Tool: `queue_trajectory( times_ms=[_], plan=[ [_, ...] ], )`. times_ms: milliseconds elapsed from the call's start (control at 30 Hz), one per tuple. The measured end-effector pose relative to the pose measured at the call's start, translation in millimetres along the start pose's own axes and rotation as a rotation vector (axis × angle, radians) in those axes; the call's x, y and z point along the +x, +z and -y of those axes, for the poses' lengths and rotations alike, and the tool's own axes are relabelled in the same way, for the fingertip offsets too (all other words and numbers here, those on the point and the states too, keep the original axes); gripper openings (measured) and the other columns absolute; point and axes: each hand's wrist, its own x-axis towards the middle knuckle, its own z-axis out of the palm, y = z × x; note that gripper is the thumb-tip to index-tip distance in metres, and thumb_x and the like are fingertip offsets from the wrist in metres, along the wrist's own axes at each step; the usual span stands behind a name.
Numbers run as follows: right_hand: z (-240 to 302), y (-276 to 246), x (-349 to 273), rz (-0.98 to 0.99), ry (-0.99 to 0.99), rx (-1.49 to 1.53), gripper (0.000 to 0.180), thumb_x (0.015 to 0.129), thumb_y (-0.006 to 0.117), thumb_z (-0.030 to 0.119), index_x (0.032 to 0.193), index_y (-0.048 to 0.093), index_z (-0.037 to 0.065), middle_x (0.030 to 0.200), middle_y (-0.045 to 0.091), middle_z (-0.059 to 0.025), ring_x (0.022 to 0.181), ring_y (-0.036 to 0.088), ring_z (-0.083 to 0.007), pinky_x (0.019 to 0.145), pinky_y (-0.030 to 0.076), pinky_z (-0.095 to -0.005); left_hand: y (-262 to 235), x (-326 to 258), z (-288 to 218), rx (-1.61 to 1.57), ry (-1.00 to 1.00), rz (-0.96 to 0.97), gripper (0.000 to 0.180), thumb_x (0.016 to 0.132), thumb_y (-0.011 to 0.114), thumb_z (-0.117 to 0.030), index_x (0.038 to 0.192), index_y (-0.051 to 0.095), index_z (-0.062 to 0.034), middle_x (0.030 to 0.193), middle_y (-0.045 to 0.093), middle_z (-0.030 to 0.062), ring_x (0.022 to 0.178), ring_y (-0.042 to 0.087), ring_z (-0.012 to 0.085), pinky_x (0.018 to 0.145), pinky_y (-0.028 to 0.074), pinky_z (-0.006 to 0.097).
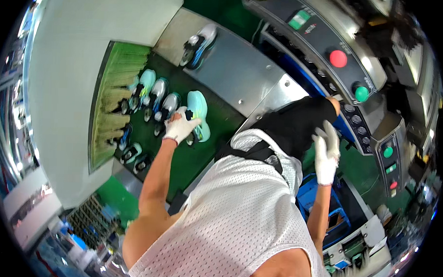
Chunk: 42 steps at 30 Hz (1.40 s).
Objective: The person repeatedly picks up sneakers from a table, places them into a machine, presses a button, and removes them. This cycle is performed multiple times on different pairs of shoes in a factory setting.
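My left hand (179, 128), in a white glove, reaches over a green conveyor belt (208, 155). Its thumb points toward a mint-green shoe (198, 111), while the other fingers lie close to a grey-and-black shoe (170, 105). The fingers look apart; whether they touch either shoe is hard to see. Off to the right, my right hand (327, 154), also gloved in white, is raised beside my knee with its fingers spread and nothing in it. More shoes stand on the belt to the left, among them a mint one (147, 80) and a silver one (158, 92).
Bristle curtain (110, 105) hangs over an opening in a pale machine housing (72, 84). A shoe pair (199, 46) rests on a metal ledge (234, 65). Right of it, a control panel carries a red button (338, 58) and a green one (361, 93). Blue crate (307, 193) sits below my right hand.
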Motion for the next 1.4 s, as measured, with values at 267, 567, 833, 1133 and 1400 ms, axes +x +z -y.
queue_trajectory(
  times_ms=[267,567,833,1133,1400],
  plan=[
    [37,78,78,0.648,0.212,0.733,0.06,0.108,0.056,0.039,0.148,0.05,-0.006,0.146,0.061,-0.0176,0.13,0.062,-0.0271,0.112,0.047,-0.041,-95,-14,-155,-0.764,0.874,0.321,0.083,0.082,0.084,-0.03,0.152,0.049,-0.0008,0.149,0.059,0.0189,0.137,0.056,0.0287,0.119,0.042,0.043],
    [86,-3,47,0.366,0.071,1.364,0.047,0.097,0.072,0.01,0.141,0.059,0.002,0.128,0.071,-0.0107,0.111,0.072,-0.0221,0.098,0.059,-0.0376,-193,-18,-371,-0.18,1.543,-0.18,0.046,0.095,0.071,-0.016,0.138,0.062,-0.0027,0.142,0.061,0.0205,0.134,0.058,0.035,0.114,0.046,0.042],
    [66,-70,28,0.168,-0.222,1.387,0.102,0.074,0.094,0.027,0.156,0.041,0.002,0.142,0.058,-0.0259,0.13,0.059,-0.0451,0.11,0.05,-0.0611,-211,105,-548,0.078,1.467,-0.525,0.051,0.101,0.062,-0.031,0.143,0.057,-0.003,0.142,0.06,0.0243,0.133,0.058,0.0415,0.112,0.045,0.044],
    [47,-76,-6,-0.142,-0.089,1.54,0.099,0.072,0.095,0.023,0.154,0.042,0.003,0.135,0.063,-0.0242,0.122,0.064,-0.0456,0.103,0.054,-0.0626,-167,211,-695,0.244,1.067,-0.732,0.078,0.091,0.069,-0.043,0.149,0.042,0.0011,0.142,0.055,0.0314,0.126,0.06,0.0469,0.104,0.049,0.052],
    [2,-43,-24,-0.258,-0.082,1.327,0.105,0.078,0.086,0.012,0.164,0.027,0.008,0.15,0.055,-0.0137,0.132,0.061,-0.033,0.111,0.052,-0.0501,-257,201,-704,0.205,1.219,-0.813,0.082,0.087,0.074,-0.054,0.144,0.054,0.0009,0.139,0.064,0.0258,0.128,0.062,0.0403,0.109,0.048,0.044]
  ],
)
